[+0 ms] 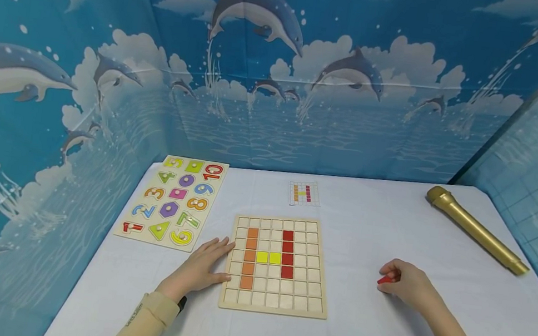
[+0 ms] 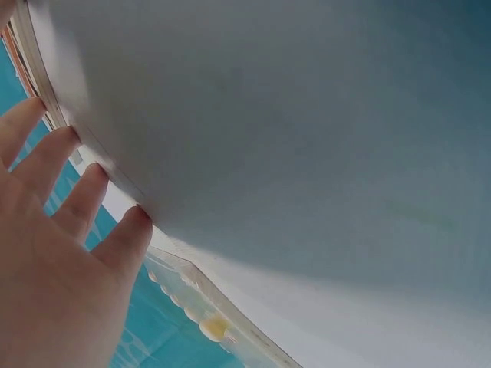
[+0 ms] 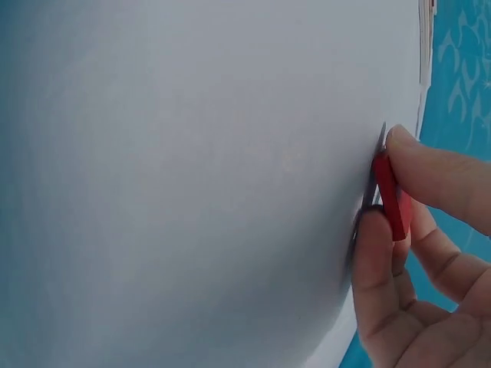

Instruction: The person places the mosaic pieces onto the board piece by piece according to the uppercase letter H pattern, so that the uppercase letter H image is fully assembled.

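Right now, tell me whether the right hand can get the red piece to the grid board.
Probably yes. The right hand pinches the red piece on bare tablecloth, with nothing between it and the grid board; the left hand rests at the board's far edge.

Left hand (image 2: 54, 261) spread flat, fingertips (image 2: 138, 222) touching the white table (image 2: 291, 153); a wooden board's edge (image 2: 222, 330) just beyond. Blue backdrop behind.

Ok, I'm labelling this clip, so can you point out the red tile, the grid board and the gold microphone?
red tile (image 3: 393, 195): right wrist view, on its red face between thumb and finger.
grid board (image 1: 272, 302): head view, on a bare bottom-row cell.
gold microphone (image 1: 478, 232): head view, mid-handle.
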Tool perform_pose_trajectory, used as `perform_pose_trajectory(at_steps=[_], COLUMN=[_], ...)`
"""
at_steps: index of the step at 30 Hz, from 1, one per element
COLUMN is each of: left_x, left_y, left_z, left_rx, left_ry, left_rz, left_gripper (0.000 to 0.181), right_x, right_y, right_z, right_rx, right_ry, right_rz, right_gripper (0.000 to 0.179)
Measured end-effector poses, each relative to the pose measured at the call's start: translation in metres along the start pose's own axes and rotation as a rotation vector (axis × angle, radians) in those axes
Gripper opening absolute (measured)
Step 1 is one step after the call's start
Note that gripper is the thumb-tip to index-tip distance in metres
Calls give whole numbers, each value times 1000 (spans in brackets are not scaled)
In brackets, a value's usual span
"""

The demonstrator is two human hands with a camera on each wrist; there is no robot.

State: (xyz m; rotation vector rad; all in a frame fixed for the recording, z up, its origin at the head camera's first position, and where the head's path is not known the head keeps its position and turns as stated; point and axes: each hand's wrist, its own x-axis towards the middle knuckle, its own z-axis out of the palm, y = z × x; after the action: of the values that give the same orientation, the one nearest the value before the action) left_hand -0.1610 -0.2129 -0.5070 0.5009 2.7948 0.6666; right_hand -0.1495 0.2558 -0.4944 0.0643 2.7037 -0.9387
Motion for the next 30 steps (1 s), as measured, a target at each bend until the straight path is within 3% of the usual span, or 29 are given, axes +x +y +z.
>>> perform_pose_trajectory(at_steps=[8,14,19,30], left_x=[0,-1,-1,0], left_y=[0,0,0,-2], left_z=[1,1,0,1], left_rx=[-4,-2,2,4], left_ry=[-3,-10,-14,-15], left_rz=[-7,-3,-3,-18], left_gripper=[75,76,77,76], right_x=[-2,-1,5,8], right_y=[-6,-34,-60,-109], right_z=[3,15,35,79], right_rx=[23,104,182,312], right_ry=[11,12,6,-100], right_rz=[-23,-32,-57,-176], right_gripper=[35,34,25,14])
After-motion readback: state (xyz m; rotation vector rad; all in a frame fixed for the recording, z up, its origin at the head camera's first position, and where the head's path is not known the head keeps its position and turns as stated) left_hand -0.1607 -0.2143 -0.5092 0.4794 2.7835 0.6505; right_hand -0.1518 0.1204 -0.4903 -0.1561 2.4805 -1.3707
